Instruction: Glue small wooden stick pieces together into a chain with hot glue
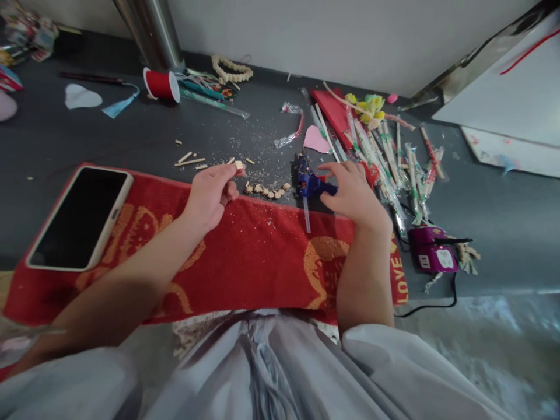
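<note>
My left hand (212,195) pinches a small pale wooden piece (238,165) between thumb and fingertips, above the towel's far edge. A short row of similar small wooden pieces (266,191) lies on the dark table just beyond the towel. My right hand (355,191) is open, thumb and fingers spread around the handle end of a blue glue gun (310,183). Whether the fingers touch the handle is hard to see. A clear glue stick (307,216) sticks out of the gun toward me, over the red towel (258,262).
A phone (81,219) lies on the towel's left. Short stick offcuts (190,160) and crumbs are scattered beyond it. Wrapped sticks (385,157) are heaped at the right, near a purple corded box (433,249). A red thread spool (161,85) stands by a metal post (153,35).
</note>
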`<move>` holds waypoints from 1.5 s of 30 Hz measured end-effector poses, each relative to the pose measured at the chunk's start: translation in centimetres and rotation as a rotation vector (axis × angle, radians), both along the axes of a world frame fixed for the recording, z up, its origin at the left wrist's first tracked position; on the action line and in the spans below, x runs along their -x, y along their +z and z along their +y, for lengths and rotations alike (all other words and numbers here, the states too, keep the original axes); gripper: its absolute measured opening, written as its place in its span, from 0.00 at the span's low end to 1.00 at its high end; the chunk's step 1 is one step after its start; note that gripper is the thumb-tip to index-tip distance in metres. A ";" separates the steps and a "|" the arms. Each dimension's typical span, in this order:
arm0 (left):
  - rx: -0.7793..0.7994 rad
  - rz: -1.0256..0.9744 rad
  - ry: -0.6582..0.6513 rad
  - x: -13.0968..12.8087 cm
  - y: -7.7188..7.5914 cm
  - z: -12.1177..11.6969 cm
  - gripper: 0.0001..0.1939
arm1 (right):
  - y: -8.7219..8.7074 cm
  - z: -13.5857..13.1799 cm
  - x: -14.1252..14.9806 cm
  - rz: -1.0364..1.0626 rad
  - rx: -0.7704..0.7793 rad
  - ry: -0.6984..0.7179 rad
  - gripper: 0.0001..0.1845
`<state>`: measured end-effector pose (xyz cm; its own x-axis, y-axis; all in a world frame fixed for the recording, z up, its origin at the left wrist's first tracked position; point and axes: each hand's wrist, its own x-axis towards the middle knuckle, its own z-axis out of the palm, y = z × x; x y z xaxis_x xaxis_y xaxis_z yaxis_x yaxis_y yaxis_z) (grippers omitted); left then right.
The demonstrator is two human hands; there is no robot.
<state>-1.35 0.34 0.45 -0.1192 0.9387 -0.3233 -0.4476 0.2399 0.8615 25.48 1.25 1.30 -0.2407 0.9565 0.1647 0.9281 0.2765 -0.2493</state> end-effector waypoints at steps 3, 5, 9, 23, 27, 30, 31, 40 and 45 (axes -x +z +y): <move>0.001 -0.007 0.000 0.0 0.0 0.0 0.12 | 0.3 -0.1 2.5 0.031 -0.025 0.099 0.18; -0.001 -0.016 0.000 0.0 -0.1 0.0 0.12 | 0.4 0.0 4.7 0.002 -0.022 0.206 0.14; -0.024 -0.036 -0.014 0.1 -0.3 0.0 0.11 | 0.2 1.2 8.4 -0.111 -0.002 0.384 0.13; -0.092 -0.049 -0.044 0.1 -0.7 -0.2 0.13 | -0.4 4.5 10.5 -0.221 0.088 0.588 0.12; -0.093 -0.044 -0.050 0.1 -0.7 -0.2 0.12 | -0.6 4.9 10.4 -0.153 0.082 0.592 0.11; -0.094 -0.031 -0.061 0.1 -0.8 -0.3 0.12 | -0.6 4.7 9.8 0.042 0.060 0.561 0.10; -0.097 -0.024 -0.063 0.1 -0.8 -0.3 0.11 | -0.5 4.4 9.6 0.127 0.066 0.545 0.09; -0.175 0.099 -0.152 -0.1 -0.9 -0.6 0.06 | -0.6 0.7 8.3 0.894 0.200 0.387 0.09; -0.315 0.223 -0.222 -0.1 -1.0 -1.2 0.02 | -1.1 -0.2 8.3 1.080 0.164 0.407 0.16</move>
<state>-1.29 -0.89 -0.59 0.0621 0.9980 -0.0063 -0.2097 0.0192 0.9776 17.18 1.09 0.18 -0.3455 0.8696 0.3527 0.0616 0.3961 -0.9161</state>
